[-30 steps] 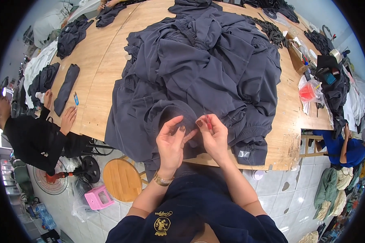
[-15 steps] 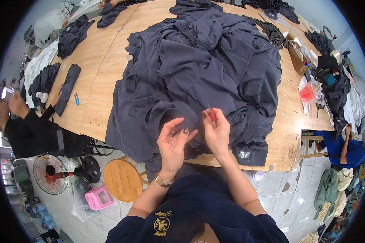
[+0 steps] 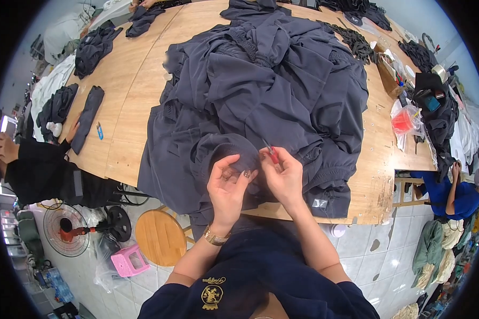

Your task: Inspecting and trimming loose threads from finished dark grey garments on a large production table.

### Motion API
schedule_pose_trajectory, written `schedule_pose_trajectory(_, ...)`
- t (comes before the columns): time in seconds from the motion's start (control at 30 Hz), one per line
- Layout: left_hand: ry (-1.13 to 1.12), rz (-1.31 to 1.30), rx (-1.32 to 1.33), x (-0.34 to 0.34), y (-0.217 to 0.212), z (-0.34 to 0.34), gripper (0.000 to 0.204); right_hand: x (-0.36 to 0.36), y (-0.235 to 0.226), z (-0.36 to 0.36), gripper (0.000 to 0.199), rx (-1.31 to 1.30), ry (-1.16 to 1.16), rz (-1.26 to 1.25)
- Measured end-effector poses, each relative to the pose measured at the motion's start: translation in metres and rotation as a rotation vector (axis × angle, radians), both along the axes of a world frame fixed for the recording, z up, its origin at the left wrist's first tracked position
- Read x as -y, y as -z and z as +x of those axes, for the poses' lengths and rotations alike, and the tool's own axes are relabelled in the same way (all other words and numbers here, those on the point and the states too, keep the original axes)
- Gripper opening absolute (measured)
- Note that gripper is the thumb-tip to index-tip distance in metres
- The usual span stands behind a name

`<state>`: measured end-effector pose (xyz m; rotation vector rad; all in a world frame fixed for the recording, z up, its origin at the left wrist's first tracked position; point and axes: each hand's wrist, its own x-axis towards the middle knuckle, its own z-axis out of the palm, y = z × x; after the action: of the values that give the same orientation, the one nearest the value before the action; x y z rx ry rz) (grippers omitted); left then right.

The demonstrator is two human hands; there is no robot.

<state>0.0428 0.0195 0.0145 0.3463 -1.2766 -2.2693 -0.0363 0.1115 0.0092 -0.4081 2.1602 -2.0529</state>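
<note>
A big heap of dark grey garments with gathered elastic bands lies in front of me. At its near side, a rounded garment opening stands up around the fingers of my left hand. Those fingers are curled against the cloth, the thumb close to its edge; part of the grip is hidden. Close on the right, my right hand is closed around small red-handled thread snips. Their dark, thin tip points up and left, over the heap and apart from the left hand's fingers.
A wooden table bears the heap. Blue snips and a folded dark garment lie left, by a person in black. At right are a red cup in plastic and a person in blue. A round stool stands below.
My right hand has turned a little, so more of the red snips shows. My left thumb and fingers have drawn closer together. The person at left has lowered a raised hand.
</note>
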Motion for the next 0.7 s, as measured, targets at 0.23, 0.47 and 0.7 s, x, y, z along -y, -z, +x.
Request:
schedule_pose_trajectory(0.23,-0.020,-0.069,0.022,-0.002,-0.001,0.000,0.035,-0.001,-0.006,-0.001,0.016,-0.164,0.026,0.176)
schedule_pose_trajectory(0.47,-0.044,-0.121,0.021,-0.002,-0.001,0.000,0.032,-0.001,0.003,0.002,0.013,-0.044,-0.078,-0.011)
schedule_pose_trajectory(0.7,-0.033,0.003,-0.007,0.002,-0.001,-0.001,0.026,-0.005,0.005,0.003,0.013,-0.110,-0.034,-0.040)
